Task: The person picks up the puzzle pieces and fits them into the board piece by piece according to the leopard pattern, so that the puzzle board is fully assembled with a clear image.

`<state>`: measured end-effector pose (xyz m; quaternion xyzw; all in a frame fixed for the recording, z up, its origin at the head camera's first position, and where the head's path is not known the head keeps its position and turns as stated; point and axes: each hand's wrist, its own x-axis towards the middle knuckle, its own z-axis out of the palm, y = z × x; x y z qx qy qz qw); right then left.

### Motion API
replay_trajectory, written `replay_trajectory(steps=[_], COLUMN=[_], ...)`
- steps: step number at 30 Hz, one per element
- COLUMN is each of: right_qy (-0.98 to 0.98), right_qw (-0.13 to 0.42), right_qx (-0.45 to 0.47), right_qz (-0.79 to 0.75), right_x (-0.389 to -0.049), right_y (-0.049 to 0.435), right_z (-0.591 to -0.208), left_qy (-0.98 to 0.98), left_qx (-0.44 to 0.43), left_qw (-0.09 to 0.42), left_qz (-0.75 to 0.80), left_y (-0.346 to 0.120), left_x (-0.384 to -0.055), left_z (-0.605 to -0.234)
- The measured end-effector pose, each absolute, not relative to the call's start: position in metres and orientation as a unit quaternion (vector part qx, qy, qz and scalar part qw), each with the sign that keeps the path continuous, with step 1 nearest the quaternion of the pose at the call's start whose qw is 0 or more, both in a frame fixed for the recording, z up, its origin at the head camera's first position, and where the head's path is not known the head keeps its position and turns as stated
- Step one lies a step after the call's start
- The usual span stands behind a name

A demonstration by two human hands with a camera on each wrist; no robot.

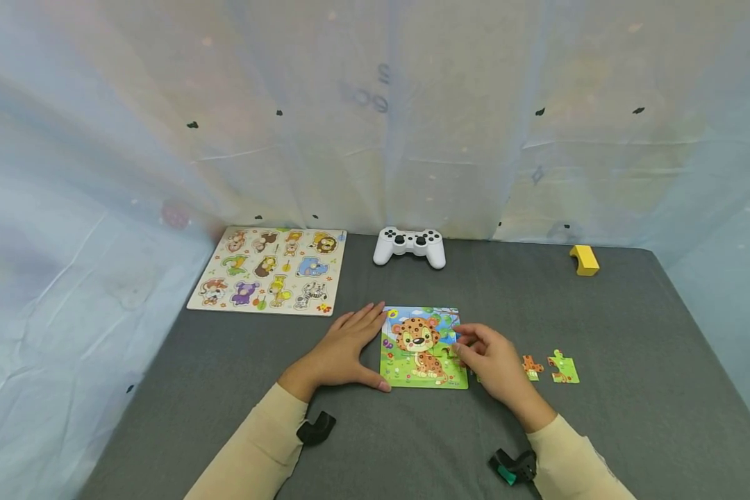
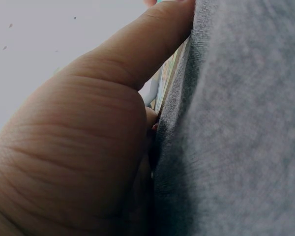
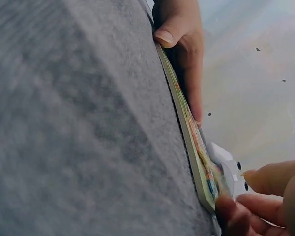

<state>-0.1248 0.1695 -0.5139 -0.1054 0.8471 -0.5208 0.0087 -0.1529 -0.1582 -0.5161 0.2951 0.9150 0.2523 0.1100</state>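
A jigsaw puzzle board (image 1: 412, 378) with a leopard picture lies flat in front of me. My left hand (image 1: 348, 353) is spread along its left side, fingers straight, with the thumb by the lower left corner and fingertips at the upper left. At the board's right edge, my right hand (image 1: 492, 361) pinches a small green puzzle piece (image 1: 448, 352) low over the picture; the fingers partly hide it, and it looks blurred in the right wrist view. Two loose pieces lie right of that hand: an orange and green piece (image 1: 531, 368) and a green piece (image 1: 564, 367).
A wooden animal peg board (image 1: 269, 274) lies at the back left of the grey table (image 1: 637, 312). Behind the jigsaw sits a white game controller (image 1: 409, 247). A yellow block (image 1: 584, 260) stands at the back right. Pale sheeting rises behind the table.
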Motion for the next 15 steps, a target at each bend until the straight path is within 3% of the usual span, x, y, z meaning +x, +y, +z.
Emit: replay_trajectory(steps=[8, 15], right_qy=[0.901, 0.908], right_qw=[-0.098, -0.065], right_qx=[-0.214, -0.323], right_qz=[-0.364, -0.259], right_x=[-0.119, -0.11], right_y=[0.171, 0.167], right_z=[-0.514, -0.51], left_qy=[0.915, 0.916], left_qx=[0.295, 0.297], left_qw=[0.11, 0.11], left_qz=[0.253, 0.248], left_y=[-0.159, -0.159], left_x=[-0.153, -0.153], left_z=[-0.517, -0.517])
